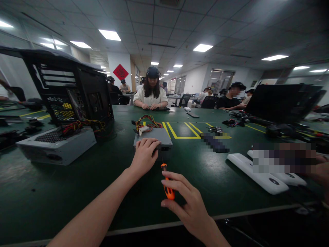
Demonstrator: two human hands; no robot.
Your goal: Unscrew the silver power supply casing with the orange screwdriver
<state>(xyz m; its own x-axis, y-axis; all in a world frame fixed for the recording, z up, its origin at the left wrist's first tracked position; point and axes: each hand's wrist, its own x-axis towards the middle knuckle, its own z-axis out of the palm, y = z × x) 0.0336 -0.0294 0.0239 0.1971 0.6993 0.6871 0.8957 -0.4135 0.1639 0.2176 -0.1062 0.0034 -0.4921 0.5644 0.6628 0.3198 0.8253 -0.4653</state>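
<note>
A grey metal computer power supply (166,134) sits on the green table in front of me, its bundle of coloured wires (150,120) at the far side. My left hand (147,152) lies over its near left part, fingers bent over the top, steadying it. Low in the middle, my right hand (183,195) has its fingers and thumb round the orange and black handle of a screwdriver (169,188). The shaft points away from me toward the near face of the power supply; its tip and any screw there are too small to make out.
On the left stand an open black computer case (95,92) and another power supply (61,147). Right of centre lie a blurred dark object (215,143) and white plastic devices (257,173). A black monitor (280,103) stands at right. Across the table a person (151,92) sits.
</note>
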